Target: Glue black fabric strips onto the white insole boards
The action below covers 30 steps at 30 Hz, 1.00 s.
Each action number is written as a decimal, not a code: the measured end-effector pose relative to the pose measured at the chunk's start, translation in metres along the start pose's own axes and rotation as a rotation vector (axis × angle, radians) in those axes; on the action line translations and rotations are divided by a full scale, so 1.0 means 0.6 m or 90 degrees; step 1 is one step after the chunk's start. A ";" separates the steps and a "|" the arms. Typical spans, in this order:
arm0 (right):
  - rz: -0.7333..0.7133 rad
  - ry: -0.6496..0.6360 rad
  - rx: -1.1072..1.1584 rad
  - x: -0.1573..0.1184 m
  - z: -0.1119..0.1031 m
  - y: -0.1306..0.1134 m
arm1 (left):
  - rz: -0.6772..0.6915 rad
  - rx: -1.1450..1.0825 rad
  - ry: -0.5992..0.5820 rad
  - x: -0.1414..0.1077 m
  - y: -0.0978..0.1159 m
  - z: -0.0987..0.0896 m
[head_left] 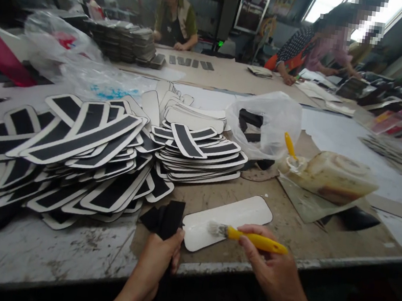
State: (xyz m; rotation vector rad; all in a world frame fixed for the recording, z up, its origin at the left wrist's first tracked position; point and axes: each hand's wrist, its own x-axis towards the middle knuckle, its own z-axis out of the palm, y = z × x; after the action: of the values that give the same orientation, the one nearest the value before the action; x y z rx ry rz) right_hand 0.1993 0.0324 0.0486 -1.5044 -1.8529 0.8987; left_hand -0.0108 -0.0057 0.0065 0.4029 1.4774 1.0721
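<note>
My right hand point(268, 258) grips a yellow-handled brush point(258, 240), its pale bristles resting on the left half of a white rounded panel point(229, 218). The panel lies flat on the brown work surface near the table edge, its surface shiny in places. My left hand point(165, 252) is closed on black strips point(171, 218) just left of the panel's left end. To the left and behind lie heaps of white-edged pieces with black centres point(87, 140), beside a neater stack of them point(200, 155).
A plastic container point(338, 176) lies on its side at the right, with another yellow brush point(289, 145) at its mouth. A clear plastic bag point(279, 116) holds black pieces. Two people point(177, 19) point(295, 54) work at a far table point(232, 78).
</note>
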 end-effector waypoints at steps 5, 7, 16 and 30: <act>0.033 0.120 -0.131 0.005 -0.051 0.028 | 0.003 0.003 0.017 -0.002 0.001 0.003; 0.018 0.113 -0.104 0.001 -0.044 0.015 | 0.000 0.007 0.019 -0.002 0.001 0.003; -0.031 0.140 -0.130 0.030 -0.062 0.057 | 0.026 0.054 0.066 0.005 -0.012 0.005; -0.024 0.252 -0.238 0.010 -0.175 0.038 | -0.002 0.022 0.001 0.009 0.004 -0.008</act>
State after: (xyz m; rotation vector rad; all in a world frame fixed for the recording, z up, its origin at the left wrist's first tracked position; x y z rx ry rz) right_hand 0.2941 0.0559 0.0938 -1.7095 -1.8020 0.2108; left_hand -0.0175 -0.0024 0.0045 0.4250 1.4986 1.0462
